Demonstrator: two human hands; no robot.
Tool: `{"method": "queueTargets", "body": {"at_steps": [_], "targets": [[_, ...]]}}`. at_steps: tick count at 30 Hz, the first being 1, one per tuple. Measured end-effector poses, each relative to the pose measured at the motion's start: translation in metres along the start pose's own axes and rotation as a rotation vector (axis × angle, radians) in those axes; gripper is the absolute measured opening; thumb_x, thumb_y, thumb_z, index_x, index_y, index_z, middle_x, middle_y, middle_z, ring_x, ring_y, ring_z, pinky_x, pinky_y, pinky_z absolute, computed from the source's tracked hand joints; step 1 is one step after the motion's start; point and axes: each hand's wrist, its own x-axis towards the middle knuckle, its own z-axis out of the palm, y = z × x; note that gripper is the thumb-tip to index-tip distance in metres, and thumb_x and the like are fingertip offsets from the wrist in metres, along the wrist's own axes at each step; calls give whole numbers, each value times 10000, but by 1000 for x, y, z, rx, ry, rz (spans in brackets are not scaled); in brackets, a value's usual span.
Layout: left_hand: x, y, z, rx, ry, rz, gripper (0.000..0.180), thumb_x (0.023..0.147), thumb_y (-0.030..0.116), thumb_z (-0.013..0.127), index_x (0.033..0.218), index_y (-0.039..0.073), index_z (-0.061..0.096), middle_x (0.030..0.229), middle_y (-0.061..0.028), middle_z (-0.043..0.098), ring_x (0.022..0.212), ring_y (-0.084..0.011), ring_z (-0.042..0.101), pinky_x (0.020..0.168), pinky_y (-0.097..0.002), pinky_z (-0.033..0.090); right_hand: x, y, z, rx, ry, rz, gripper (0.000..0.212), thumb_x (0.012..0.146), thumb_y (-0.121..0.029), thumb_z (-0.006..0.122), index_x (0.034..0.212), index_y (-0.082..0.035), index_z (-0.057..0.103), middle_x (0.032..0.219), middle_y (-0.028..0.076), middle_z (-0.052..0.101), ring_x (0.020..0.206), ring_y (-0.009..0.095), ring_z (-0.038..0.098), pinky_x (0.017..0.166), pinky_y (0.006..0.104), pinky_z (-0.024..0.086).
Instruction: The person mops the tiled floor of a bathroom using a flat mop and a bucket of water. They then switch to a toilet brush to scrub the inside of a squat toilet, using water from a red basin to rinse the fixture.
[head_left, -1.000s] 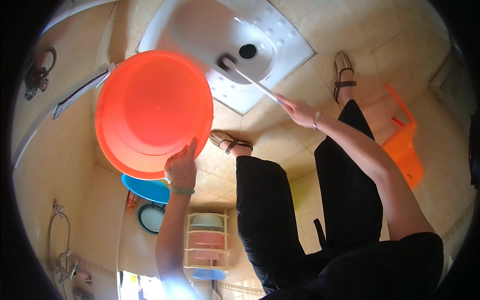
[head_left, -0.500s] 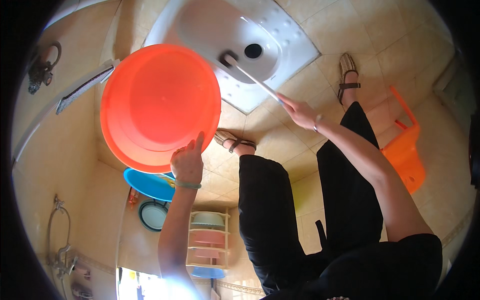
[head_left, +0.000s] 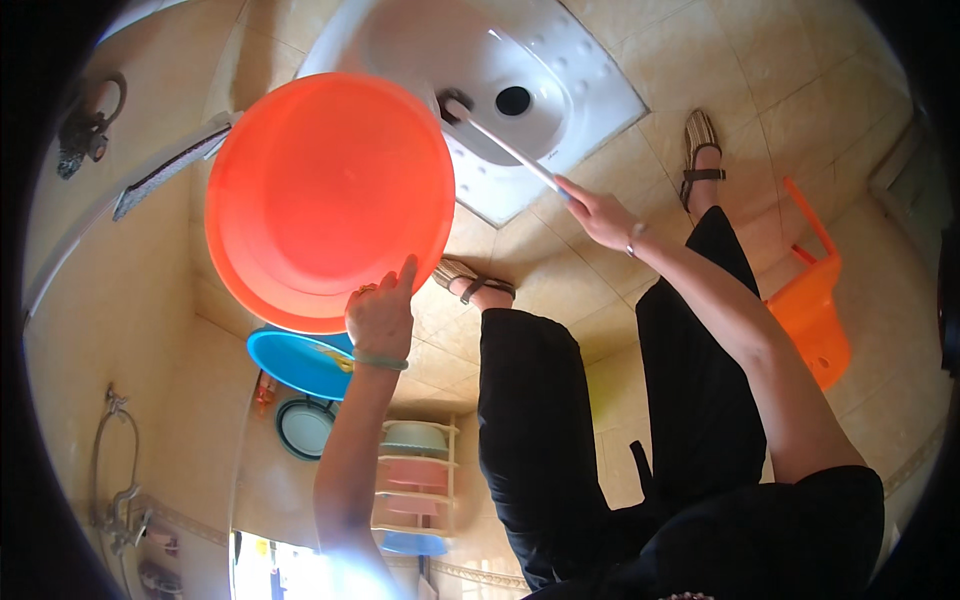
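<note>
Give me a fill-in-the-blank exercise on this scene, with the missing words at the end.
1. The left hand holds the large basin, and the right hand holds a brush whose shaft is mostly coloured ____.
2. Inside the squat toilet, the brush's dark head is to the picture's ____ of the round hole.
3. The second basin, just below the large one in the picture, is coloured ____.

Missing words: white; left; blue.

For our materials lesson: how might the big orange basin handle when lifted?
The basin is probably light for its size: the left hand alone grips its rim. That one-sided grip may let it tip. Its unbent round rim suggests stiffness.
</note>
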Motion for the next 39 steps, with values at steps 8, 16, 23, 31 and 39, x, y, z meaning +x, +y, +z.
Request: {"method": "queueTargets", "body": {"at_steps": [8,16,23,31,39], "targets": [[17,7,-13,72,-55,17,495,760,85,565,1227,243,515,758,10,620,620,-174,621,600,-285,494,81,-64,29,144,203,-121,442,956,-204,414,1393,-189,353,764,210,623,610,342,598,594,450,466],[6,2,-7,18,-8,32,515,707,95,604,1203,200,507,761,-4,599,638,-178,622,617,-295,465,-31,32,33,-130,41,44,477,968,-217,392,1429,-210,271,625,151,566,518,315,554,535,454,440],[9,-1,-4,12,44,56,493,750,83,563,1216,236,518,791,16,615,605,-177,608,608,-291,490,102,-63,-14,-101,172,147,430,977,-301,323,1406,-306,297,732,184,627,653,341,618,612,462,482],[-12,-11,10,10,91,69,502,733,89,573,1217,207,514,818,11,608,617,-172,606,622,-288,480,8,26,-2,-229,194,236,432,977,-301,333,1407,-319,296,776,174,636,641,329,613,611,461,481],[-16,-13,17,-21,60,75,522,734,84,572,1235,216,509,868,15,610,637,-167,603,632,-293,485,73,-17,-9,-138,211,180,417,978,-301,338,1394,-330,319,782,181,633,681,346,617,625,467,473]]}}
